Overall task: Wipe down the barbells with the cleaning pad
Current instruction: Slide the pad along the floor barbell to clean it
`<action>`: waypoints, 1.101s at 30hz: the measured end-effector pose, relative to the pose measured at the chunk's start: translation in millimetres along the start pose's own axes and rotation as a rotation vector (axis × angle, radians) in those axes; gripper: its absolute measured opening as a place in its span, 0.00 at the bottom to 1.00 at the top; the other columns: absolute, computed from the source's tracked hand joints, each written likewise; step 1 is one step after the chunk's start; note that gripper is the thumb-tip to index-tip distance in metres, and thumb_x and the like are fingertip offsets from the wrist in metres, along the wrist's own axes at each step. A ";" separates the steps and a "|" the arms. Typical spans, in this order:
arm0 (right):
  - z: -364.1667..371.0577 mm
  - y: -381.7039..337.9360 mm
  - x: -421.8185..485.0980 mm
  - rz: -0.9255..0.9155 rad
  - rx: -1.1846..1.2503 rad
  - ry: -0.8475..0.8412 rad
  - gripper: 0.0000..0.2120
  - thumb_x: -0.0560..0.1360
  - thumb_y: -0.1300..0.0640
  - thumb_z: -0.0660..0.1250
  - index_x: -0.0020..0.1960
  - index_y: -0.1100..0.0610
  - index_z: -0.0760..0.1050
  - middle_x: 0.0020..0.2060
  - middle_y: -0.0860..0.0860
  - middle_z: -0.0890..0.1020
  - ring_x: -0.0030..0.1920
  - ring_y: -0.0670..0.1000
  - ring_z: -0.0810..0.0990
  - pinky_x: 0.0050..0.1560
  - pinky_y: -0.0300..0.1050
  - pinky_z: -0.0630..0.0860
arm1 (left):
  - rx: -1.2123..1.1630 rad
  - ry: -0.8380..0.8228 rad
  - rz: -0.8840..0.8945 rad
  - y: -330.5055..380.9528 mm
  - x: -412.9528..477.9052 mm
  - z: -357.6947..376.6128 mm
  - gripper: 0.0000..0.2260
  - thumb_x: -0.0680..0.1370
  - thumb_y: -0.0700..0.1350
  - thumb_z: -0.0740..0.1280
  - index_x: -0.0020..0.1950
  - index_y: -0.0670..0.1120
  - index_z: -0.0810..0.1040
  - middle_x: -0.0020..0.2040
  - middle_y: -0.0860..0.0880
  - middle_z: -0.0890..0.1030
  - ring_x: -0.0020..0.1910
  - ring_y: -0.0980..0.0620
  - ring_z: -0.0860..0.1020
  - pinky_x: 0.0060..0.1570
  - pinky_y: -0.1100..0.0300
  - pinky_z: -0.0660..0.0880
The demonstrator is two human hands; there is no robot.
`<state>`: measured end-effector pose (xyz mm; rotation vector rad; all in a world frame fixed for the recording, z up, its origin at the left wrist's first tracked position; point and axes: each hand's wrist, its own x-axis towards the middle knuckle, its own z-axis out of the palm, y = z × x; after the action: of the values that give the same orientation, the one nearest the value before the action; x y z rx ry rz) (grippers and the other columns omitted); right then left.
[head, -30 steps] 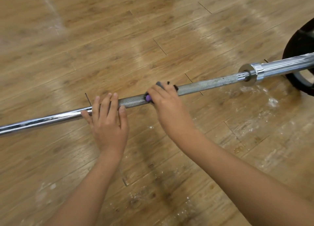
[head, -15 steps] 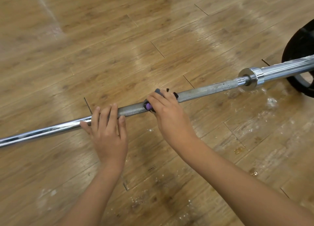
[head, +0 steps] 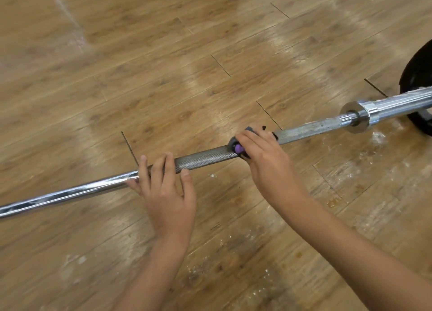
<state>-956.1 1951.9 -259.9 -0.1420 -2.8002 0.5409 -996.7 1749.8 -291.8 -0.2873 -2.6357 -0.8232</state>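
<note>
Barbell (head: 205, 155) lies across wooden floor (head: 163, 65), sleeve end at right beside black weight plate (head: 416, 81). Left hand (head: 164, 189) flat, fingers straight, pressing shaft at knurling edge. Right hand (head: 264, 156) curled round grey-purple cleaning pad (head: 237, 147) wrapped on shaft. White dust specks (head: 378, 135) on floor.

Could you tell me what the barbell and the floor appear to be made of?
Barbell: metal, likely steel; mirror-bright where smooth, dull grey with cross-hatched knurling elsewhere. Floor: glossy wood-grain planks with seams; solid wood or laminate, unclear.
</note>
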 end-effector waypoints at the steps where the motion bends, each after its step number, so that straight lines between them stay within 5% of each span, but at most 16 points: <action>1: -1.1 3.9 -2.1 -0.001 0.008 -0.006 0.19 0.79 0.66 0.68 0.69 0.59 0.74 0.65 0.51 0.79 0.71 0.56 0.71 0.70 0.57 0.71 | -0.002 -0.047 0.029 7.9 1.3 -0.9 0.18 0.83 0.48 0.63 0.69 0.41 0.79 0.65 0.46 0.81 0.77 0.40 0.65 0.79 0.39 0.43; 5: 1.0 -6.7 -12.7 0.090 0.012 0.042 0.18 0.79 0.68 0.67 0.69 0.63 0.75 0.65 0.55 0.79 0.71 0.61 0.72 0.70 0.62 0.70 | 0.065 -0.158 0.166 28.8 2.4 0.3 0.17 0.84 0.51 0.61 0.69 0.48 0.79 0.66 0.52 0.81 0.74 0.43 0.71 0.78 0.47 0.35; 11: -6.6 -13.4 -20.1 -0.081 0.003 -0.045 0.16 0.80 0.65 0.66 0.67 0.62 0.76 0.63 0.54 0.80 0.68 0.59 0.74 0.69 0.58 0.72 | 0.128 -0.147 0.209 22.0 -15.6 -0.3 0.17 0.85 0.51 0.61 0.73 0.50 0.77 0.67 0.52 0.80 0.75 0.42 0.70 0.77 0.38 0.47; 16: -14.0 -8.1 -24.8 0.089 0.006 0.012 0.15 0.79 0.65 0.67 0.65 0.62 0.77 0.60 0.55 0.82 0.64 0.59 0.75 0.64 0.59 0.74 | 0.105 -0.104 0.202 21.8 -28.7 2.5 0.17 0.85 0.50 0.62 0.73 0.49 0.77 0.67 0.51 0.80 0.75 0.43 0.69 0.76 0.36 0.51; 21: -10.8 -17.5 -37.2 -0.043 0.023 -0.071 0.15 0.79 0.64 0.68 0.65 0.61 0.76 0.61 0.53 0.81 0.66 0.57 0.75 0.69 0.53 0.71 | 0.101 -0.075 0.223 20.3 -40.8 0.9 0.16 0.85 0.48 0.64 0.72 0.48 0.77 0.67 0.51 0.80 0.73 0.42 0.71 0.74 0.39 0.54; 24: -19.5 -10.7 -40.5 0.030 0.039 -0.056 0.14 0.79 0.63 0.67 0.65 0.61 0.76 0.61 0.54 0.81 0.64 0.57 0.75 0.67 0.54 0.72 | 0.114 -0.064 0.227 20.4 -48.9 0.9 0.16 0.85 0.48 0.64 0.73 0.48 0.77 0.68 0.51 0.80 0.74 0.42 0.71 0.73 0.36 0.58; 28: -15.2 -30.3 -50.2 0.100 0.002 -0.081 0.17 0.79 0.65 0.67 0.68 0.60 0.75 0.64 0.53 0.80 0.68 0.58 0.73 0.70 0.56 0.70 | 0.104 -0.056 0.225 19.5 -61.1 0.7 0.17 0.85 0.46 0.62 0.74 0.49 0.75 0.68 0.50 0.80 0.74 0.42 0.71 0.74 0.37 0.55; 33: -29.4 -17.9 -49.6 0.007 0.025 -0.172 0.15 0.78 0.65 0.68 0.65 0.59 0.77 0.60 0.52 0.81 0.63 0.55 0.75 0.65 0.46 0.70 | 0.101 -0.051 0.252 19.8 -73.1 -3.1 0.19 0.83 0.46 0.63 0.74 0.48 0.76 0.68 0.50 0.79 0.73 0.42 0.70 0.76 0.39 0.52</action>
<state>-900.8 1938.3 -239.7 -0.1048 -2.9594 0.6163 -923.2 1757.9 -308.5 -0.6053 -2.6061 -0.6049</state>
